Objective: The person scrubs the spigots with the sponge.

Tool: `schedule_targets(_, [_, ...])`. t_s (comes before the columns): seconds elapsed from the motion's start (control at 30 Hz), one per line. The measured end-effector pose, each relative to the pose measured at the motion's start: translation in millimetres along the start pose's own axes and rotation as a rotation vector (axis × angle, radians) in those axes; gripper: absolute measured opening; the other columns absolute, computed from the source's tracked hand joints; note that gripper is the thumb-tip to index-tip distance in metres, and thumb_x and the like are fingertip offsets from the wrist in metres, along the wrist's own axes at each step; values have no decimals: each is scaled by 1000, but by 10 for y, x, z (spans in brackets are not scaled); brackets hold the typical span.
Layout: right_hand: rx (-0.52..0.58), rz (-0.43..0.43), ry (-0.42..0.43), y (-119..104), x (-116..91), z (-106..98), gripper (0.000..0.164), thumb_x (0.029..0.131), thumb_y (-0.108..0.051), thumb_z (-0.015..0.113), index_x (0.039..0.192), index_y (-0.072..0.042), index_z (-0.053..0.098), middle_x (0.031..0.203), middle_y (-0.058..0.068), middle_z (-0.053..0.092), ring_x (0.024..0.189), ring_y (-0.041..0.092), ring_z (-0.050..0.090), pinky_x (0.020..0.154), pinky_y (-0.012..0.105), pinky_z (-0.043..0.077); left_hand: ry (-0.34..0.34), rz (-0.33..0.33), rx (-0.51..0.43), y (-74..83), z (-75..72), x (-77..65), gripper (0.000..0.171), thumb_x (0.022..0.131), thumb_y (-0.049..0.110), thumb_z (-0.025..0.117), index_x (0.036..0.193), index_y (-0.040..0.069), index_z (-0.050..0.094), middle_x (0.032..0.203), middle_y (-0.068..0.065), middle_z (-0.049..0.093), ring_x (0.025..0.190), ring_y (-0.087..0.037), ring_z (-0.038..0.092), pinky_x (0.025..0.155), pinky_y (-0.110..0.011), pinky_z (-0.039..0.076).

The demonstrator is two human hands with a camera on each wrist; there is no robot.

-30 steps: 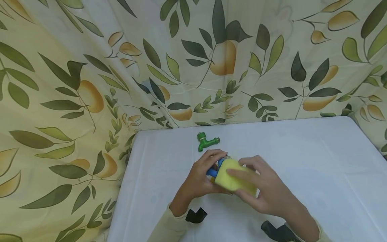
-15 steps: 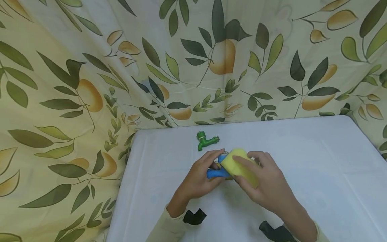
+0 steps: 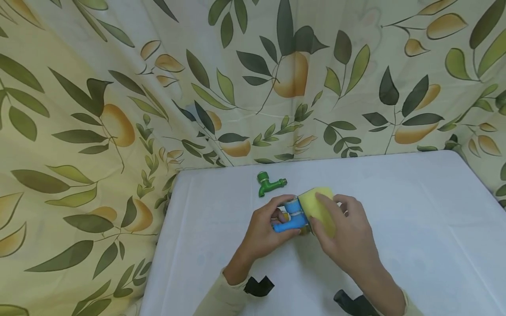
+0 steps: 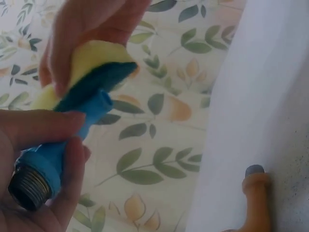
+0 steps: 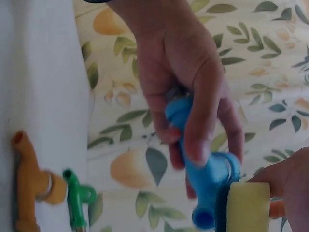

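A blue plastic water tap (image 3: pixel 293 221) is gripped by my left hand (image 3: pixel 262 228) above the table. Its dark threaded end shows inside the palm in the left wrist view. My right hand (image 3: pixel 352 239) holds a yellow sponge (image 3: pixel 319 206) with a dark green scouring side. In the right wrist view, the green scouring side (image 5: pixel 221 208) is right against the blue tap near its spout and cap. An orange tap (image 5: pixel 30 186) lies on the table below, mostly hidden behind the left hand and blue tap in the head view.
Farther back on the white table (image 3: pixel 415 219) lies a green tap (image 3: pixel 270 184). A leaf-and-fruit patterned curtain (image 3: pixel 253 87) hangs behind and to the left. Black pieces (image 3: pixel 258 286) show at both wrists.
The sponge has shifted up and to the right across the blue tap and turned steeper, uncovering more of the tap. My left hand has barely moved; the green tap stays in place.
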State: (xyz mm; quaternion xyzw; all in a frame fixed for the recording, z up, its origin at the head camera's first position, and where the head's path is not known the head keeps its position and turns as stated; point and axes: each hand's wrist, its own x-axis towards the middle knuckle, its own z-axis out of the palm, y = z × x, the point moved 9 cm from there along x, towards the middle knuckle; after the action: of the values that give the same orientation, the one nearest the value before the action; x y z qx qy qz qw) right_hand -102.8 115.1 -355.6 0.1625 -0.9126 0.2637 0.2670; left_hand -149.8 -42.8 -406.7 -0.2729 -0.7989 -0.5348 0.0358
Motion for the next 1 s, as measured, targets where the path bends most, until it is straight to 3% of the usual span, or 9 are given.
schedule_targets(0.1, [36,-26,26,-19,-13,6,55,77,-23,81,129,-12,68,110,19,59,85,26,57,60,37,53,3,-10,-38,-20,3,12,76,79,7,88,143,20,49,112,-6,68,81,-9,62,74,-24,61])
schedule_targets(0.17, [72,-41,36,-27,-21,14,55,77,-22,81,129,-12,68,111,18,59,86,25,57,60,39,55,-36,-7,-106,-29,14,21,77,82,7,86,146,21,46,120,-8,66,87,-10,63,77,-25,62])
schedule_targets(0.23, [79,-38,53,-10,-22,12,55,77,-22,80,129,-12,68,112,19,59,86,26,58,62,41,56,-107,9,-232,-37,25,21,80,83,2,83,150,18,42,128,-13,61,93,-12,63,80,-24,61])
schedule_targets(0.4, [82,10,54,57,-21,3,59,74,-19,84,130,-11,68,114,18,58,88,27,61,64,44,60,-364,47,-651,-41,70,-31,95,80,-18,72,159,4,24,145,-32,36,111,-17,56,91,-21,56])
schedule_targets(0.5, [87,39,44,79,-24,-9,59,75,-18,85,131,-11,68,115,17,59,88,25,61,64,42,60,-459,69,-769,-46,91,-57,99,83,-12,75,161,-1,15,147,-40,27,120,-17,54,101,-28,55])
schedule_targets(0.63, [124,34,26,68,-38,-14,58,73,-17,86,129,-13,70,114,14,59,85,20,60,65,30,56,-468,128,-802,-54,95,-60,106,83,14,84,159,-7,13,151,-41,25,133,-16,50,110,-43,49])
schedule_targets(0.7, [122,50,25,84,-28,-13,57,74,-17,86,129,-14,70,114,13,59,86,20,60,66,29,55,-446,149,-818,-60,94,-55,110,81,22,86,157,-10,15,155,-32,30,138,-16,48,111,-44,47])
schedule_targets(0.87, [118,85,9,98,-17,6,57,78,-20,85,132,-15,68,116,11,59,90,20,58,65,32,55,-401,177,-889,-63,122,-38,111,79,23,88,155,-10,16,153,-4,41,139,-18,50,109,-35,50])
schedule_targets(1.0, [143,28,8,48,-27,4,60,74,-17,87,131,-16,69,116,11,59,88,20,59,65,29,54,-366,194,-893,-61,132,-30,110,79,26,88,155,-10,17,150,-1,43,136,-17,54,109,-36,50])
